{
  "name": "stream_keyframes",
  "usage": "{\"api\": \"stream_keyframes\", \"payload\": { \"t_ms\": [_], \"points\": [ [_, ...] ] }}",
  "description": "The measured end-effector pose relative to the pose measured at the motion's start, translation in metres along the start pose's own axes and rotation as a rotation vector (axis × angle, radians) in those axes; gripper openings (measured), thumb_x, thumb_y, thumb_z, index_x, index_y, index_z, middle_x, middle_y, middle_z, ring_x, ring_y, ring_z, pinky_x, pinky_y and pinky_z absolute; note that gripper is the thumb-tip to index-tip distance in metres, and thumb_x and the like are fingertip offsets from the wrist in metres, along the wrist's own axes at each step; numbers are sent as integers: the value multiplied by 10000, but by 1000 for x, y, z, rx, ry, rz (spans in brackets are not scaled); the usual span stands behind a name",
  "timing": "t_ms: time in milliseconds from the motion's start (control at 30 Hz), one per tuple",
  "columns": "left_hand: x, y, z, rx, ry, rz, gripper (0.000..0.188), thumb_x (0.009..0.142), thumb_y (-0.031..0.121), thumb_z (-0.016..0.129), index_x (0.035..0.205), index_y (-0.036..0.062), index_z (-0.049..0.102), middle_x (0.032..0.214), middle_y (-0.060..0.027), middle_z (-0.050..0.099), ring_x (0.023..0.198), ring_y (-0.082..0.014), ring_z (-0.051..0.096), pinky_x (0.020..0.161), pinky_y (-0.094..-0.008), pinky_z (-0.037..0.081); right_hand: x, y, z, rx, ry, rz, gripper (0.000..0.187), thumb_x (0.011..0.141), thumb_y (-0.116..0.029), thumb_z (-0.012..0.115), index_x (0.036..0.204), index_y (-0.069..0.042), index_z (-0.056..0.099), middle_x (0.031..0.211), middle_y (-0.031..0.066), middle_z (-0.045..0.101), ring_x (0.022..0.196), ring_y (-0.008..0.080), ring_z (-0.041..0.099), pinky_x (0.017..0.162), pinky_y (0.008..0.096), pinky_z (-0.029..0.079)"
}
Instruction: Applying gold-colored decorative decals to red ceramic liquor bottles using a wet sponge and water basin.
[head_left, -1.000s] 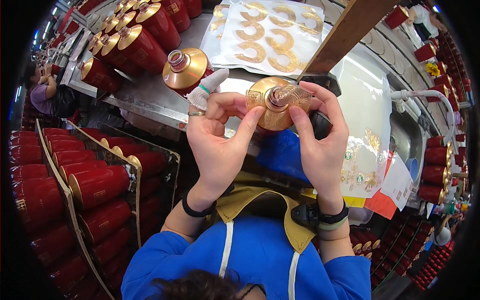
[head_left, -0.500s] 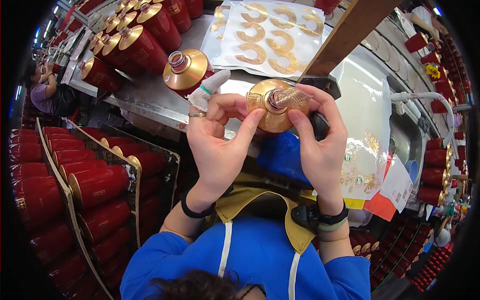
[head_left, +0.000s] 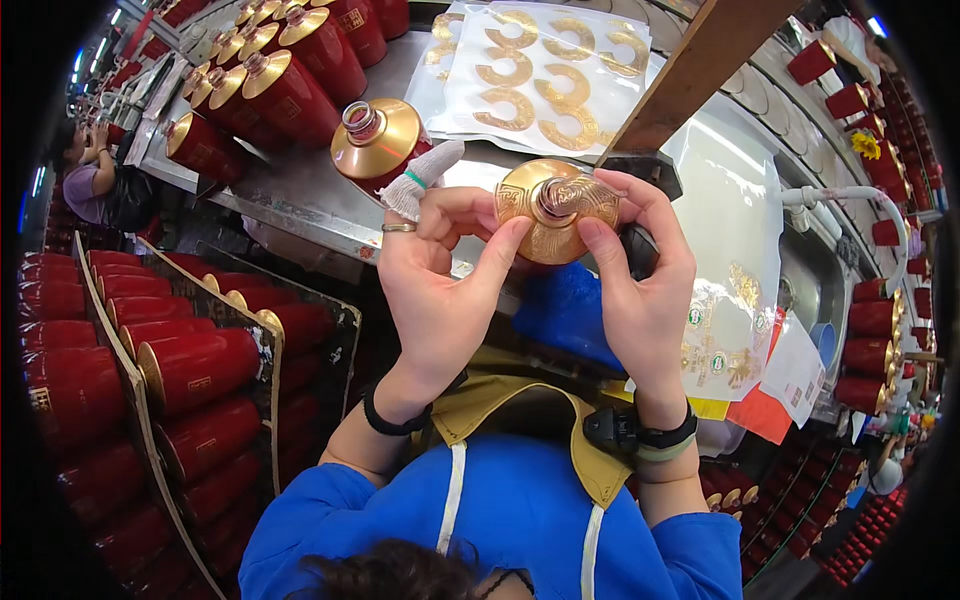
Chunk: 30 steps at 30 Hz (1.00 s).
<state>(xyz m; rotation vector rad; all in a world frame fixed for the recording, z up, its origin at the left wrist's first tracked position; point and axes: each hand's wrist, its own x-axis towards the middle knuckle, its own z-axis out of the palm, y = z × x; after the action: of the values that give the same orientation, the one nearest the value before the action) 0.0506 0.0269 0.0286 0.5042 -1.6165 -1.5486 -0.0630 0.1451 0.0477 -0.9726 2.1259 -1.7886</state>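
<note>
While your left hand holds its thumb and fingers closed on the nine o'clock side of an embossed metallic-gold C-shaped sticker, your right hand pinches its three o'clock side. The sticker sits about the clear glass neck of a gold-shouldered dark-red bottle; a second gold-topped red bottle stands at ten o'clock, a white sheet of gold stickers at twelve.

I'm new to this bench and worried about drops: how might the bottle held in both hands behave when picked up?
The bottle may be slippery, as its gold shoulder looks glossy. Laid on its side, it would probably roll, since that shoulder is round. Its narrow neck looks like glass, so it could chip if knocked.
</note>
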Motion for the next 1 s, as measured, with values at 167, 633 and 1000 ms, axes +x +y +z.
{"api": "stream_keyframes", "payload": {
  "t_ms": [167,633,1000],
  "points": [
    [0,-1,1,-17,12,10,645,878,-94,729,1431,-68,399,1030,-68,631,928,-120,637,852,-254,531,0,0,1,18,7,-1,273,932,-29,707,1201,-30,660,841,12,642,733,69,526,650,228,438],
    [3,0,-1,-15,-28,11,642,864,-98,730,1421,-62,413,1118,-94,636,1011,-136,633,897,-274,515,6,6,-1,-129,-56,-132,533,804,-106,848,1277,-47,611,1169,86,655,1056,181,618,813,284,505],
    [24,-8,6,-538,-70,-391,418,993,-11,600,1385,-17,456,1325,-144,603,1229,-193,594,1061,-348,485,8,5,-1,77,-177,50,512,827,-70,824,1282,-22,593,1392,133,607,1281,222,567,1078,346,447]
  ]
}}
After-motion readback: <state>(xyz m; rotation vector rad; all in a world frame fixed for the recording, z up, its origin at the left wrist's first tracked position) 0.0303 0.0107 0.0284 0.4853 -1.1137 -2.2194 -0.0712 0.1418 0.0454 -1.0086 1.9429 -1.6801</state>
